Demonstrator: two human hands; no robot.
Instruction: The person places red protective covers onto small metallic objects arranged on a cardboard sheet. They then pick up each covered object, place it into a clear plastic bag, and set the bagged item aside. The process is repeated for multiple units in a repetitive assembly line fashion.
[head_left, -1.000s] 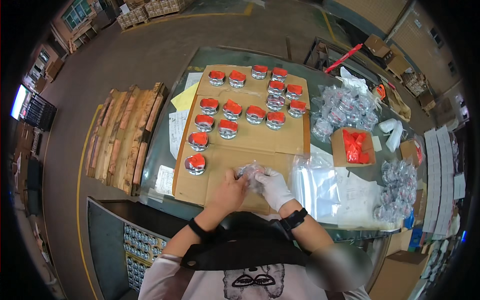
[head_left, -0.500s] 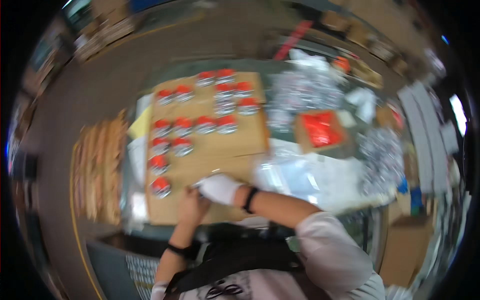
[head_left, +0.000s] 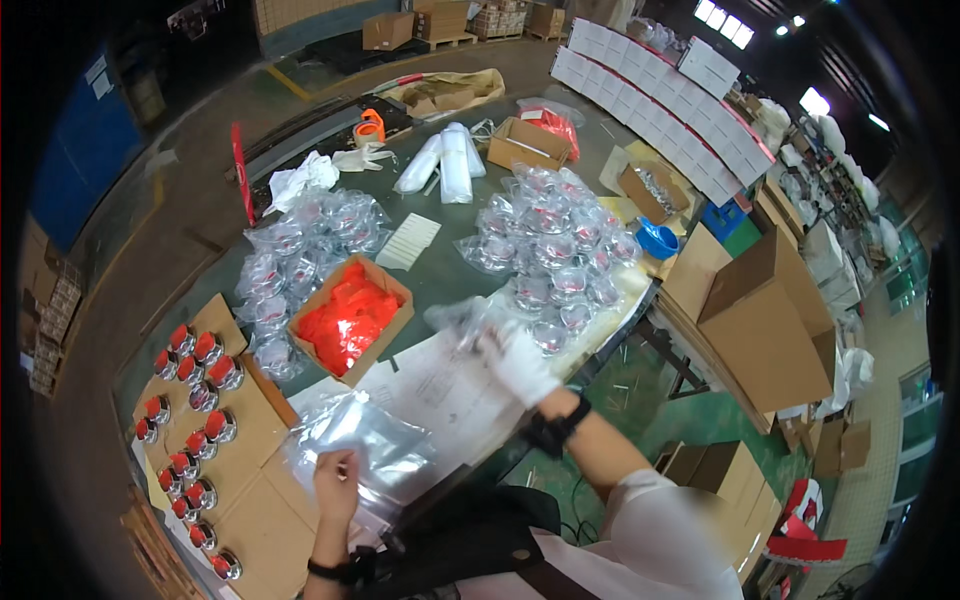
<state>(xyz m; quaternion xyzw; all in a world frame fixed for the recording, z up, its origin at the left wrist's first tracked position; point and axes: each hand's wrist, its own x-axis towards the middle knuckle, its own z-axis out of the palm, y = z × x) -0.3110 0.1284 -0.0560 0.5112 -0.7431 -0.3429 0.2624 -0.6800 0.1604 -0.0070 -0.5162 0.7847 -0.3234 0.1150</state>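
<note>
My right hand (head_left: 517, 368), in a white glove, reaches over the table with its fingers closed on a clear plastic bag (head_left: 458, 318). The bag is smeared by motion, and its contents are hard to see. It is beside a pile of bagged round metal parts (head_left: 555, 250). My bare left hand (head_left: 337, 487) has curled fingers and is over the near left edge of a stack of flat clear bags (head_left: 375, 445). What it holds, if anything, I cannot make out. To its left, several shiny metal parts with red tops (head_left: 219, 426) stand on a cardboard sheet (head_left: 262, 505).
An open box of red packets (head_left: 352, 318) stands mid-table, between two piles of bagged parts. Behind are rolled clear plastic (head_left: 455, 165) and a small carton (head_left: 528, 143). A blue tape roll (head_left: 657, 239) lies at the right edge, near a large open carton (head_left: 765, 320).
The view has swung to the right. My hands, together over the cardboard before, are now apart; the right one has moved out to the bagged pile with a clear bag.
</note>
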